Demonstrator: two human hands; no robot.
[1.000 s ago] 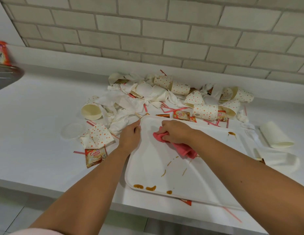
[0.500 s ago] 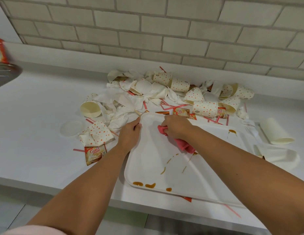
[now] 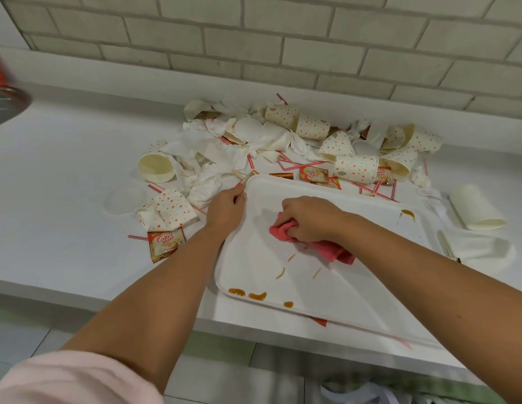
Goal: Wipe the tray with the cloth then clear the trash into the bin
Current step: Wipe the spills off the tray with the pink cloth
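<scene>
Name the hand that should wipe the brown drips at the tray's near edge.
Right. The right hand grips the pink cloth on the tray, near the brown drips; the left hand holds the tray's rim.

tray [image 3: 356,287] on countertop [image 3: 64,199] | on tray: cloth [image 3: 338,252] mid, spills [image 3: 256,295] by front rim | behind tray: paper cup heap [image 3: 356,169] | left of tray: Coffee mate sachet [image 3: 165,243], plastic lid [image 3: 124,199] | right of tray: plastic fork [image 3: 430,195], tipped paper cup [image 3: 476,208]

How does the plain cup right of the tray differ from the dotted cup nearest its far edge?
The plain cup is unprinted; the dotted cup has orange dots. The plain cup lies apart from the pile; the dotted cup sits in it. Both lie on their sides.
</scene>
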